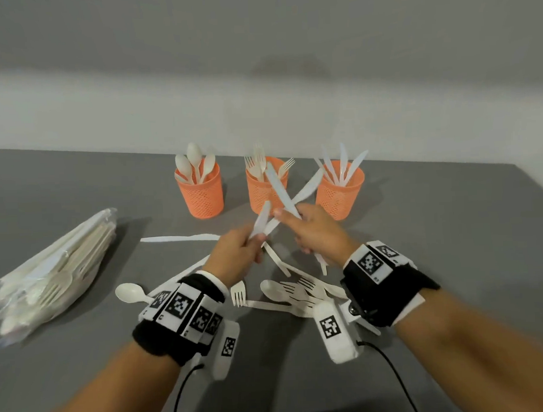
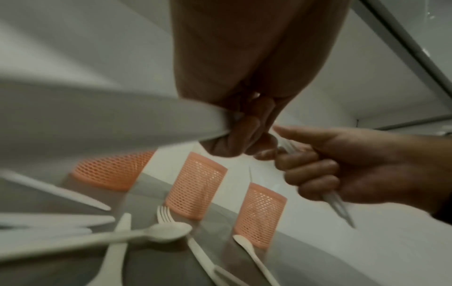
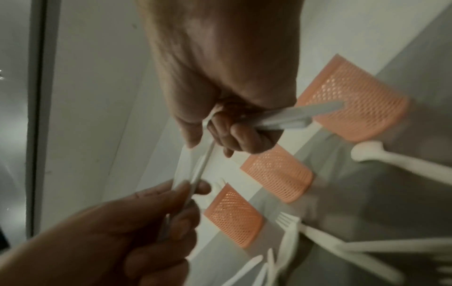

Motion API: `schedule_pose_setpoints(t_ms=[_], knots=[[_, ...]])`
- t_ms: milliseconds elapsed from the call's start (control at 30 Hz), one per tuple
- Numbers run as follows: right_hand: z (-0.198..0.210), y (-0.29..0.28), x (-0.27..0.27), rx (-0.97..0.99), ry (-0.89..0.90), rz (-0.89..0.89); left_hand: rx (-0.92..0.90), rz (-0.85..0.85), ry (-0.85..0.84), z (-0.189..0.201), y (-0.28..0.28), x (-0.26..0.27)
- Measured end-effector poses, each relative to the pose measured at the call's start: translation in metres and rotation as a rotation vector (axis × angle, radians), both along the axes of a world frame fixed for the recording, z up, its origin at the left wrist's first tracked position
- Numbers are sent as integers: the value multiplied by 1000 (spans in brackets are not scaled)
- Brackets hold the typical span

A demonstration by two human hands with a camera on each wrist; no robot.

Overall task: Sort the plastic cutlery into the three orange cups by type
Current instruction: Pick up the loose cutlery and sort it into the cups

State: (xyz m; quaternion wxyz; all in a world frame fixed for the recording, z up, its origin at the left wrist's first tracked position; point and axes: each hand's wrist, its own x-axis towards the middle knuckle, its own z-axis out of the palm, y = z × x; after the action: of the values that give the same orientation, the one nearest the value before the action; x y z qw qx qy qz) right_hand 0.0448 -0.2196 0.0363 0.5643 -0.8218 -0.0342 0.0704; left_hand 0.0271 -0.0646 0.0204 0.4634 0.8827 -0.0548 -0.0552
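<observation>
Three orange mesh cups stand in a row at the back: spoon cup [image 1: 201, 193], fork cup [image 1: 265, 190], knife cup [image 1: 339, 192]. Both hands are raised in front of the fork cup. My left hand [image 1: 256, 237] grips white plastic knives [image 1: 260, 218] by their handles, one long blade [image 1: 308, 185] pointing toward the knife cup. My right hand [image 1: 283, 213] grips another white knife [image 1: 277, 180], blade up, crossing the left hand's knives. In the wrist views, curled fingers of the left hand [image 2: 234, 135] and right hand [image 3: 232, 131] wrap knife handles [image 3: 293, 116].
Loose white cutlery lies on the grey table under the hands: a knife [image 1: 181, 238], a spoon [image 1: 132, 293], a fork [image 1: 238, 293] and a mixed pile [image 1: 299, 292]. A clear bag of cutlery [image 1: 55, 274] lies at the left. A wall rises behind the cups.
</observation>
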Motion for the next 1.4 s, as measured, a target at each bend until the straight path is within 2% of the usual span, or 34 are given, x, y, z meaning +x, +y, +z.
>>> schedule_pose_setpoints(t_ms=[67,167,267,400,633,767,833,900,1000,1167,1233,1300,1400], knots=[[3,6,4,101,31,-47,-114,-31,87,-4,-6,0],[4,5,10,146,82,-65,-267,90,173,-7,-4,6],[3,6,8,103,144,47,-450,197,191,-5,-1,15],[2,19,0,86,213,174,-688,83,334,-2,-14,16],[10,9,0,223,419,309,-685,53,396,-1,-20,25],[11,6,2,363,437,264,-770,129,371,-2,-17,29],[9,7,3,337,427,225,-804,158,330,-3,-17,29],[8,13,0,263,421,229,-792,157,299,-3,-21,27],[10,23,-4,49,397,248,-727,179,281,-5,-28,23],[12,20,-10,-118,302,400,-738,389,323,-4,-23,24],[9,8,-11,-222,271,370,-761,438,320,-6,-12,27],[0,-8,-14,-484,205,319,-771,494,325,-8,2,30],[-25,-20,-30,-993,192,382,-789,541,358,-12,21,32]])
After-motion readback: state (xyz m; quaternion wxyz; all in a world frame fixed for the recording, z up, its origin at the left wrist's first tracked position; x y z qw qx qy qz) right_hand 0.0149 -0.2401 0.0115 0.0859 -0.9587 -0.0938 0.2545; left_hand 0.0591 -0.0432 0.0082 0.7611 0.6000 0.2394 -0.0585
